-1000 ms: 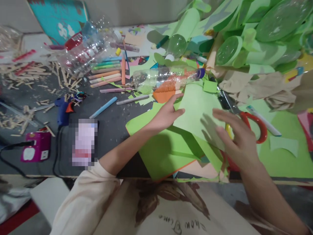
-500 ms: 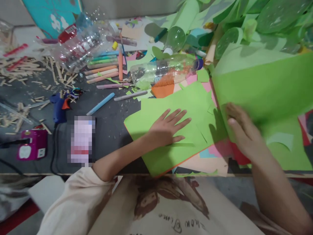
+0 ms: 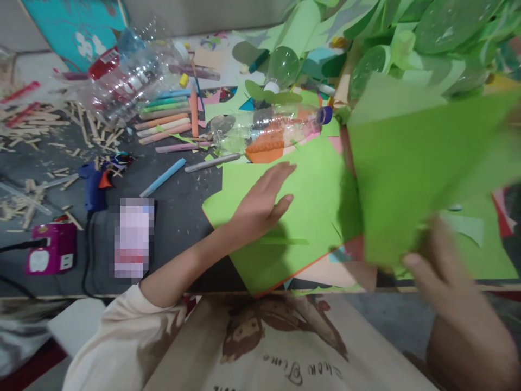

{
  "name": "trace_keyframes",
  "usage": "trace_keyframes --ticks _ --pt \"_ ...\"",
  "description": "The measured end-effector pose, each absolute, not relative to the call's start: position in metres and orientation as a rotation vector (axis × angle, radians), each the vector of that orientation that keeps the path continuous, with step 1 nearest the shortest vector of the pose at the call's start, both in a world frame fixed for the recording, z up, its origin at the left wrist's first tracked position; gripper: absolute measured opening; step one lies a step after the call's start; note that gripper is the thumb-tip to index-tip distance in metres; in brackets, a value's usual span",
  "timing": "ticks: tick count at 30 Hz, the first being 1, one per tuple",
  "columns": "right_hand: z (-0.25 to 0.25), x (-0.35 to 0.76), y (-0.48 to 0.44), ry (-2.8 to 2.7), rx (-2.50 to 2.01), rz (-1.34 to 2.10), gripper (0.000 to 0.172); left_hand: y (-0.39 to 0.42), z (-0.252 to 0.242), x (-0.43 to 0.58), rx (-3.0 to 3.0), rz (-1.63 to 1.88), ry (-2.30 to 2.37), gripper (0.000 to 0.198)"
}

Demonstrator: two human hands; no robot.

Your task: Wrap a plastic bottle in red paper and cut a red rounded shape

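Note:
My left hand (image 3: 264, 198) is over a light-green paper stack (image 3: 313, 217), turned on its edge, fingers straight and thumb apart, holding nothing. An orange edge shows along the stack's lower side. To the right, a large green sheet of paper (image 3: 415, 163) stands raised and tilted, blurred by motion. My right hand (image 3: 448, 271) is at its lower edge, thumb in front and fingers curled, closed on the sheet as far as the blur shows. A clear plastic bottle (image 3: 268, 127) with a purple cap lies just beyond the stack.
At left are a blue glue gun (image 3: 93, 184), a phone (image 3: 134, 236) with a pixelated screen, a magenta box (image 3: 52, 247) and scattered wooden sticks (image 3: 35, 122). Markers (image 3: 165, 176) and clear bottles (image 3: 126, 81) lie farther back. Green cut paper (image 3: 301, 27) fills the back right.
My left hand has lifted from lying flat and spread to edge-on with fingers together. My right hand has moved right and towards me, and the raised green sheet's lower edge has swung nearer.

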State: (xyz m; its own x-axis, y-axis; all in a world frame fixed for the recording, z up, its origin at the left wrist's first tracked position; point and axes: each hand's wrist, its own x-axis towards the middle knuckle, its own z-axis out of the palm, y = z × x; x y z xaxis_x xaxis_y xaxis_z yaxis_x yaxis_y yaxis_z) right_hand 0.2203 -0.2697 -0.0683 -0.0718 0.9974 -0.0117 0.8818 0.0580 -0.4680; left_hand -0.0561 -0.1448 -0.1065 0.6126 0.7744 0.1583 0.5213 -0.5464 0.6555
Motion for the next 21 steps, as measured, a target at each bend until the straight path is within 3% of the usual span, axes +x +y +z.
trace_keyframes --ticks 3,7,11,16,21 --pt "-0.079 0.209 -0.271 -2.324 -1.664 1.056 0.058 -0.143 -0.102 -0.058 2.242 0.917 1.092 0.045" --pt "-0.102 0.207 -0.267 -2.299 -1.786 0.611 0.051 -0.149 -0.101 -0.052 2.354 1.078 0.924 0.023" --pt "-0.123 0.223 -0.260 -2.162 -1.803 0.444 0.064 -0.162 -0.108 -0.036 2.579 0.797 0.524 0.019" --pt "-0.117 0.232 -0.248 -1.950 -1.793 0.422 0.032 -0.172 -0.113 -0.014 2.732 0.311 0.285 0.020" --pt "-0.104 0.237 -0.241 -1.832 -1.779 0.660 0.026 -0.181 -0.117 0.004 2.759 0.516 0.418 0.028"
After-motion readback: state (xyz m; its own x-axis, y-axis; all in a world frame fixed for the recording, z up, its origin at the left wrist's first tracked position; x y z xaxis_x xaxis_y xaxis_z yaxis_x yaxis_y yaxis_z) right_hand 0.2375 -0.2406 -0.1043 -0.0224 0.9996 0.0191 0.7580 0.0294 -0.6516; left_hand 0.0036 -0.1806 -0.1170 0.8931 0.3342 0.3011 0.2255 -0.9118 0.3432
